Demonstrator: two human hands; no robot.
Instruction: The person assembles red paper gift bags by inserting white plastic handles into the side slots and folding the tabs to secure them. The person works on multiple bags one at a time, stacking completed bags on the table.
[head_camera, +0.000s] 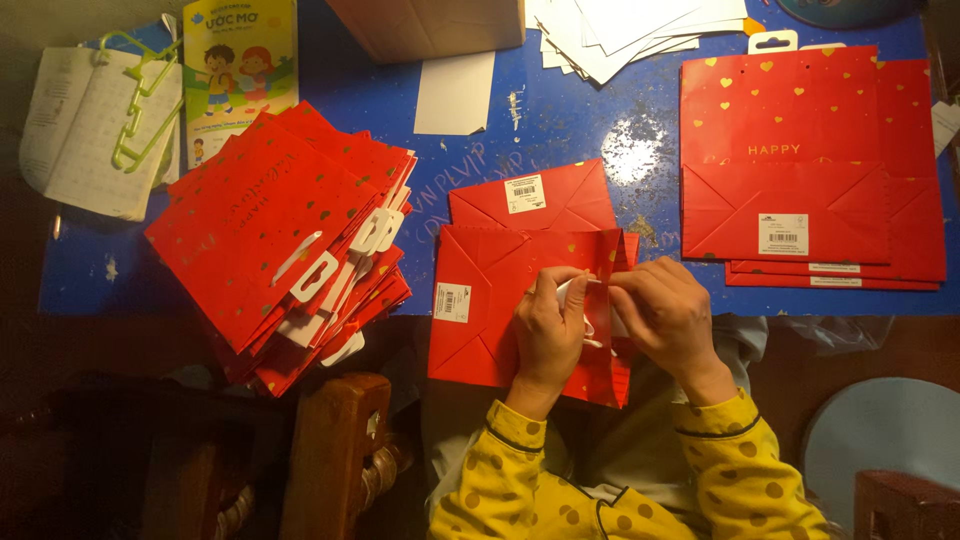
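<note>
I am looking down on the blue surface (560, 130). Big stack of red bags (280, 240) lying left, flat pile (800, 170) right. One red bag (500, 310) hanging over the near edge; left hand (548, 335) and right hand (665, 315) pinching its white handle (590, 315).

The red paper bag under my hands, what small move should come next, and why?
Probably pull the white handle piece further through the top edge of the red paper bag. Both the left hand and right hand pinch it right at that edge, and the finished stack shows white handles standing clear of the bags.
</note>
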